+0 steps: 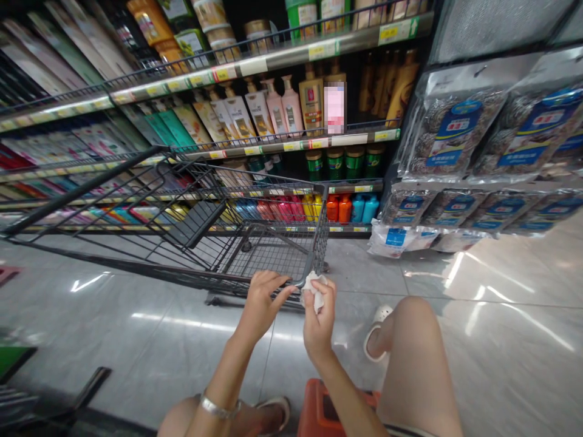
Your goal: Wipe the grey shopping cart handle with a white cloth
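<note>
At cart (273, 255) corner: left hand (262, 301) curled on the wire rim; right hand (319, 325) pinches a white cloth (313, 284) against it. Likely risk: cart rolls on glossy floor (478, 346), cloth snags.

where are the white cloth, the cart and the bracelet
white cloth (314, 287), head view, its crumpled top
cart (273, 256), head view, wire mesh of its near end
bracelet (219, 409), head view, silver band across the wrist
</note>
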`<state>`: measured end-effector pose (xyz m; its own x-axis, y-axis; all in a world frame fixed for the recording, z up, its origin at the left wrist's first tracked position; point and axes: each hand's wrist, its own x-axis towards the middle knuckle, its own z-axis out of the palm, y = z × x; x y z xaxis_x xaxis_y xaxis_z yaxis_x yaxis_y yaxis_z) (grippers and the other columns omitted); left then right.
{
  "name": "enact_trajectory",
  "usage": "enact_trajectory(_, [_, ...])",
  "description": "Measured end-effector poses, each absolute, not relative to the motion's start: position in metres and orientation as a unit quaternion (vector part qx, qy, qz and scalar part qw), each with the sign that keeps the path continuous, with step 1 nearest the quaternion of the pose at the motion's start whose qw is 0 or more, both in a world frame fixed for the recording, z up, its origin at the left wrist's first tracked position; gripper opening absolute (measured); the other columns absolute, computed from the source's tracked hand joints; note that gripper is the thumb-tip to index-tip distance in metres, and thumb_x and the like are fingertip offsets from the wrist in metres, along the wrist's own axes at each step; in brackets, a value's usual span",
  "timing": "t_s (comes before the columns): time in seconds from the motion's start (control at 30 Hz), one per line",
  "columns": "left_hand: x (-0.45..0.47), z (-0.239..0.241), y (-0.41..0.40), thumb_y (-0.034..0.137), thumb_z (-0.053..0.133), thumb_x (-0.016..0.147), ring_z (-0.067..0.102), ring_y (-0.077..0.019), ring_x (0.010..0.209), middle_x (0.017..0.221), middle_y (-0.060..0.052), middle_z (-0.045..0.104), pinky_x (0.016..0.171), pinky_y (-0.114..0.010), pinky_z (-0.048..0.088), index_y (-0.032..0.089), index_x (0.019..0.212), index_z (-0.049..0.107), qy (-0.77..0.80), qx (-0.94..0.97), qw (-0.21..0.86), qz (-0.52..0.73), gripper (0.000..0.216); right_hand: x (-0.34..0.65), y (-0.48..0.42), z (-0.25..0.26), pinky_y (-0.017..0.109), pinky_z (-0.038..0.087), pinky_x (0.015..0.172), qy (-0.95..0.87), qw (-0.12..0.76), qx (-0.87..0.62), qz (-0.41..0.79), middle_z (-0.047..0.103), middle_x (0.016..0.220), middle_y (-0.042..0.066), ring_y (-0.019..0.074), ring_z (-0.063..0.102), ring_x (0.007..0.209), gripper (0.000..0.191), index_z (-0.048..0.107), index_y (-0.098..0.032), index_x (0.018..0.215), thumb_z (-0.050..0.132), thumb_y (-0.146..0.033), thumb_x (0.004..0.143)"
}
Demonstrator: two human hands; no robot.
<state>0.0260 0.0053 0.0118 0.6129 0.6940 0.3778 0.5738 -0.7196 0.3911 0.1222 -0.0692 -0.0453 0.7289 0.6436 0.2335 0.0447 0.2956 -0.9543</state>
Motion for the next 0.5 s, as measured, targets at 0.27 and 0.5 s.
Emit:
enact_trajectory(0.27, [0.027,0.011,0.004,0.041,0.050,0.088,0.056,-0.0167,0.074,0.074,-0.003,0.065,0.072,-0.032,0.040,0.018,0.089,0.068,0.361,0.889,0.127,0.250,0.029,0.100,-0.069,-0.052,0.039,0.041,0.090,-0.304,0.733,-0.593,0.134,0.046,0.107,0.009,0.0192,0.049,0.104,0.011,0.048,-0.021,0.097,0.051,-0.022,0.086])
enact_trajectory(0.5, [0.028,0.009,0.004,0.041,0.050,0.088,0.056,-0.0170,0.074,0.075,-0.004,0.065,0.072,-0.033,0.040,0.018,0.089,0.067,0.362,0.888,0.118,0.256,0.028,0.107,-0.061,-0.052,0.037,0.045,0.083,-0.309,0.725,-0.610,0.079,0.051,0.098,0.007,0.0187,0.054,0.096,0.010,0.049,-0.020,0.089,0.053,-0.019,0.080])
